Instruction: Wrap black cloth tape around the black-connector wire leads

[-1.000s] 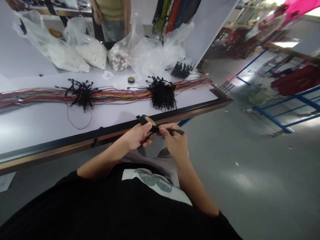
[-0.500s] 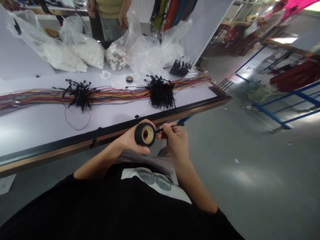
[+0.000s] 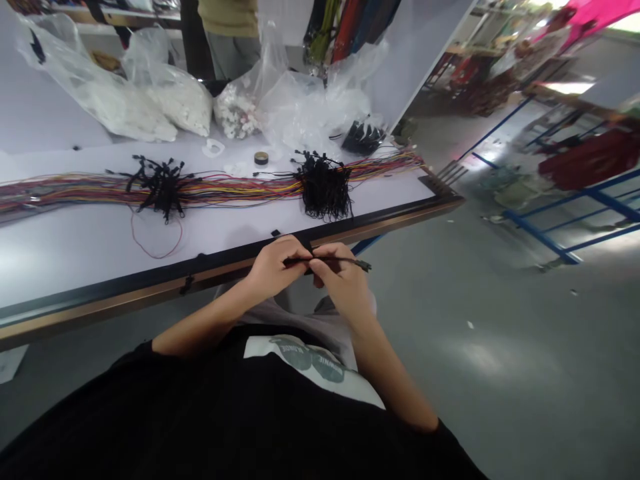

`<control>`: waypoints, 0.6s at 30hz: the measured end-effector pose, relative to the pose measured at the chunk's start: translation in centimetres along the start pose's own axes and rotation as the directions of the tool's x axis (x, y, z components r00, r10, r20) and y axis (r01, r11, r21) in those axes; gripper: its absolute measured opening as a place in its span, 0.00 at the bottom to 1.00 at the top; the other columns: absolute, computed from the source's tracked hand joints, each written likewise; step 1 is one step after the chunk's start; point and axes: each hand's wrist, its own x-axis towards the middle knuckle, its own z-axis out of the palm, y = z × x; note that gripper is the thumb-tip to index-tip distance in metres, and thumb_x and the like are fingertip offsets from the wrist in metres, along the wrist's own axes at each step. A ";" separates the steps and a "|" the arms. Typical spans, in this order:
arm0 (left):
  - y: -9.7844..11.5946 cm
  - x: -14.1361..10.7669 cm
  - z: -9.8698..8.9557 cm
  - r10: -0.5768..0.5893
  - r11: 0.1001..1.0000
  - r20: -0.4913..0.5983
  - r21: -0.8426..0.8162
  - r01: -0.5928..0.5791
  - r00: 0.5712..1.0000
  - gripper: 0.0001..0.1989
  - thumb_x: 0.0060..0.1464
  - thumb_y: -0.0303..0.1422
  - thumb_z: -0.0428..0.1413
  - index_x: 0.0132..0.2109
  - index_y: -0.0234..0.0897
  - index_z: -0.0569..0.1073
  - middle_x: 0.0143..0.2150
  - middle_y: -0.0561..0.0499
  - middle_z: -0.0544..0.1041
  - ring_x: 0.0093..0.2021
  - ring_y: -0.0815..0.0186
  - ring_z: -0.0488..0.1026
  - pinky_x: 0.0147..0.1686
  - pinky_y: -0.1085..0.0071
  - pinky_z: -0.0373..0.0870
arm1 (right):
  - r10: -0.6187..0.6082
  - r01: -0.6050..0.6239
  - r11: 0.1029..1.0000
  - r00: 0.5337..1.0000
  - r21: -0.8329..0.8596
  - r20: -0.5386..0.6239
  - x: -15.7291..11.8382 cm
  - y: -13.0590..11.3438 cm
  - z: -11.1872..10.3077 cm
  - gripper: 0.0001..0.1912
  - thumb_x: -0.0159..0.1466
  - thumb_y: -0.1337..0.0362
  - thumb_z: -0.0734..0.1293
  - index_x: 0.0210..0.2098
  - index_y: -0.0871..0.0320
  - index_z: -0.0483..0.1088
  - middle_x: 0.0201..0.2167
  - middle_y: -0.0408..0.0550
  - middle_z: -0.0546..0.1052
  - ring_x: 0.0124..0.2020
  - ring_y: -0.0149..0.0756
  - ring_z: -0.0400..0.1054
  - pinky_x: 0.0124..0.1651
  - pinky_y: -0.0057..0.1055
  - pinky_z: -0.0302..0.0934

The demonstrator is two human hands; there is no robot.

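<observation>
In front of the table edge, my left hand (image 3: 274, 268) and my right hand (image 3: 346, 283) meet fingertip to fingertip. Both pinch a thin black cable (image 3: 340, 261) that runs sideways between them. Its end, a small dark connector (image 3: 365, 266), sticks out to the right past my right hand. The black tape roll seen earlier is not visible now; whether it lies behind my fingers I cannot tell. On the table beyond are a bundle of coloured wires (image 3: 245, 190) and two clusters of black connector leads, one on the left (image 3: 163, 187) and one on the right (image 3: 326, 187).
Plastic bags of white parts (image 3: 187, 110) line the back of the table (image 3: 240, 230), beside a bag of black parts (image 3: 363, 137). A small tape roll (image 3: 261, 158) sits behind the wires. Across the table stands a person (image 3: 230, 40). Blue-framed racks (image 3: 545, 233) are at right.
The tape roll in my left hand has gone from sight as that hand turned over. My left fingers have come onto the cable, meeting my right fingertips.
</observation>
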 end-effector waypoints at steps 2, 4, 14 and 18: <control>0.2 -0.1 0.2 -0.053 0.997 -0.053 -0.064 0.050 0.997 0.03 0.50 0.26 0.53 0.30 0.36 0.71 0.29 0.53 0.71 0.32 0.69 0.70 0.35 0.72 0.67 | -0.045 0.043 0.996 0.999 -0.074 -0.029 0.1 0.0 0.1 0.05 0.57 0.59 0.66 0.29 0.54 0.68 0.25 0.40 0.73 0.26 0.32 0.67 0.31 0.31 0.61; 0.4 -0.1 0.0 -0.211 0.965 -0.115 -0.184 0.187 0.971 0.07 0.49 0.28 0.56 0.37 0.36 0.70 0.31 0.53 0.72 0.32 0.70 0.71 0.33 0.72 0.68 | -0.130 0.116 0.982 0.987 -0.149 -0.091 0.2 -0.1 0.2 0.05 0.58 0.61 0.64 0.27 0.54 0.67 0.25 0.41 0.74 0.30 0.34 0.69 0.34 0.31 0.62; 0.3 0.4 -1.2 -0.477 0.496 0.439 -0.580 0.646 0.761 0.17 0.44 0.44 0.58 0.31 0.35 0.65 0.18 0.57 0.64 0.15 0.75 0.61 0.13 0.77 0.52 | -0.172 0.167 0.970 0.985 -0.177 -0.010 -0.2 -0.6 0.1 0.06 0.58 0.61 0.65 0.26 0.54 0.69 0.27 0.42 0.77 0.31 0.34 0.71 0.36 0.32 0.63; 0.4 -1.0 -0.3 -0.514 0.538 0.267 -0.640 0.549 0.815 0.14 0.41 0.36 0.60 0.32 0.36 0.65 0.20 0.58 0.65 0.18 0.76 0.61 0.18 0.77 0.56 | 0.022 -0.022 1.000 0.997 0.009 -0.070 -0.2 0.2 0.1 0.09 0.57 0.56 0.66 0.26 0.54 0.68 0.25 0.43 0.77 0.30 0.36 0.71 0.36 0.35 0.63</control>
